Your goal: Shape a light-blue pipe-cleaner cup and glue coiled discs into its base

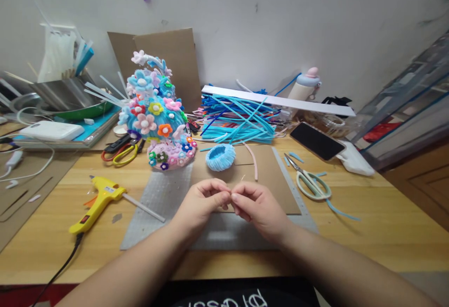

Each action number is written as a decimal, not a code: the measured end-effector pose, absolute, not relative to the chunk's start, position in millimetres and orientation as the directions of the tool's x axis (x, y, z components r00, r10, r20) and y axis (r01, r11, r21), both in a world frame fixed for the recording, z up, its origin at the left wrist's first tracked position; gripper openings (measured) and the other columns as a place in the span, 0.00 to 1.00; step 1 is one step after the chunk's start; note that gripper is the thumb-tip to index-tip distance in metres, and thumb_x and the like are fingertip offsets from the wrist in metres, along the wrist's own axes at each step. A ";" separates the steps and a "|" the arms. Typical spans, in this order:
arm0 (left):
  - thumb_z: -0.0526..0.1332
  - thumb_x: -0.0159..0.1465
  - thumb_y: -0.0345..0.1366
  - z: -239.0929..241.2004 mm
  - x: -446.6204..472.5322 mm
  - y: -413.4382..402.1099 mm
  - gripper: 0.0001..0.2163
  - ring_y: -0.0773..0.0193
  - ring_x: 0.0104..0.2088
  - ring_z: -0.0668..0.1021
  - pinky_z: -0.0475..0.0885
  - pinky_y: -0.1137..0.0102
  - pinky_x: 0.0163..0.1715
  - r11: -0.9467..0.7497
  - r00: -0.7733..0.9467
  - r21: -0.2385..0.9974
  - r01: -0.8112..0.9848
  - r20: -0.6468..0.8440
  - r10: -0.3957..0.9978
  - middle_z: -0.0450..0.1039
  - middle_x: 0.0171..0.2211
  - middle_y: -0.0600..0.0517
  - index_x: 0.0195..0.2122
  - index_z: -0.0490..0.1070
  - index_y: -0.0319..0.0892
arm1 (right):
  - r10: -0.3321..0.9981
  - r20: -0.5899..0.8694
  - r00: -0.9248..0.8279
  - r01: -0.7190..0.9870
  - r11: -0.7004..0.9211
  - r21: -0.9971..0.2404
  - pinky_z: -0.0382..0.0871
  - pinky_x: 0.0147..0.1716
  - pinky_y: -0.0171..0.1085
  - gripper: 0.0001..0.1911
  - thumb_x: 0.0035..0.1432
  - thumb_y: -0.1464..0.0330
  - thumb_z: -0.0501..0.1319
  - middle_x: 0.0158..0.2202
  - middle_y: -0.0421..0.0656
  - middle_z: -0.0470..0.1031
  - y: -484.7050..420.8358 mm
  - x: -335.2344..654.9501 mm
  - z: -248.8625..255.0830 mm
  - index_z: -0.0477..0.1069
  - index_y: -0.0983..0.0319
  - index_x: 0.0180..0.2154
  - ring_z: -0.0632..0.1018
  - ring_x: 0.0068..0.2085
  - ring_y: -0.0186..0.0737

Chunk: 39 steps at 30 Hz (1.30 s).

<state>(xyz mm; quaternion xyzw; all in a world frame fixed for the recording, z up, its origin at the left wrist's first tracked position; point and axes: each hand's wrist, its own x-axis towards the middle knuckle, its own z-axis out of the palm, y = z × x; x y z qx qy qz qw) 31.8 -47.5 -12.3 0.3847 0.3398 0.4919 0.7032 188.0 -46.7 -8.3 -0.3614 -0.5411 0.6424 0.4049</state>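
Observation:
My left hand and my right hand meet over a cardboard sheet, fingertips pinched together. Whatever lies between them is too small to make out; a thin pale strand shows just above the fingers. Beyond them sits a small light-blue fuzzy bowl, its opening tilted toward the left. A pink pipe cleaner lies on the cardboard to its right. Off to the right rest green-handled scissors among blue pipe cleaner offcuts.
A flower-covered pipe cleaner piece stands at the back left. Left of my arms lies a yellow glue gun with a cord. Blue pipe cleaners are heaped behind, near a phone. Yellow-handled pliers lie left of the flowers.

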 end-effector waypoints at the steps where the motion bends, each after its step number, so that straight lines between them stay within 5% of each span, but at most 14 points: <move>1: 0.70 0.50 0.37 -13.5 32.0 -47.0 0.10 0.69 0.24 0.73 0.69 0.71 0.28 0.268 0.314 0.847 -0.459 -0.128 0.941 0.71 0.25 0.54 0.27 0.72 0.38 | 0.907 -0.026 -0.421 -0.121 -0.085 -0.989 0.52 0.18 0.30 0.14 0.55 0.60 0.61 0.19 0.35 0.64 -47.2 187.4 -7.8 0.66 0.63 0.25 0.61 0.18 0.26; 8: 0.70 0.52 0.35 -13.0 29.5 -43.4 0.09 0.72 0.27 0.73 0.68 0.78 0.28 0.365 0.299 0.761 -0.536 -0.233 0.925 0.72 0.26 0.52 0.29 0.73 0.36 | 0.934 -0.004 -0.357 -0.090 -0.038 -0.995 0.58 0.17 0.29 0.10 0.56 0.61 0.61 0.23 0.35 0.67 -46.7 186.1 -9.6 0.66 0.62 0.32 0.64 0.19 0.26; 16: 0.72 0.49 0.34 -10.9 30.2 -42.4 0.10 0.74 0.24 0.72 0.66 0.80 0.25 0.397 0.281 0.734 -0.551 -0.285 0.916 0.72 0.24 0.54 0.28 0.73 0.35 | 0.931 0.184 -0.316 0.034 0.205 -0.978 0.59 0.20 0.31 0.06 0.60 0.65 0.58 0.25 0.37 0.67 -50.6 188.3 -19.9 0.68 0.60 0.39 0.66 0.22 0.30; 30: 0.73 0.46 0.33 -17.3 36.4 -45.2 0.14 0.73 0.25 0.73 0.68 0.77 0.28 0.473 0.328 0.649 -0.596 -0.340 0.881 0.71 0.25 0.54 0.32 0.74 0.36 | 0.927 0.222 -0.302 0.039 0.244 -0.969 0.63 0.18 0.30 0.04 0.60 0.66 0.58 0.25 0.38 0.69 -52.3 185.7 -22.5 0.68 0.60 0.37 0.68 0.21 0.29; 39: 0.69 0.53 0.38 -20.0 35.6 -44.5 0.11 0.74 0.23 0.68 0.64 0.77 0.26 0.428 0.355 0.722 -0.543 -0.265 0.897 0.67 0.22 0.54 0.26 0.72 0.34 | 0.928 0.218 -0.302 0.064 0.248 -0.967 0.66 0.23 0.33 0.05 0.60 0.66 0.58 0.29 0.40 0.72 -51.5 186.3 -23.9 0.67 0.59 0.38 0.73 0.27 0.33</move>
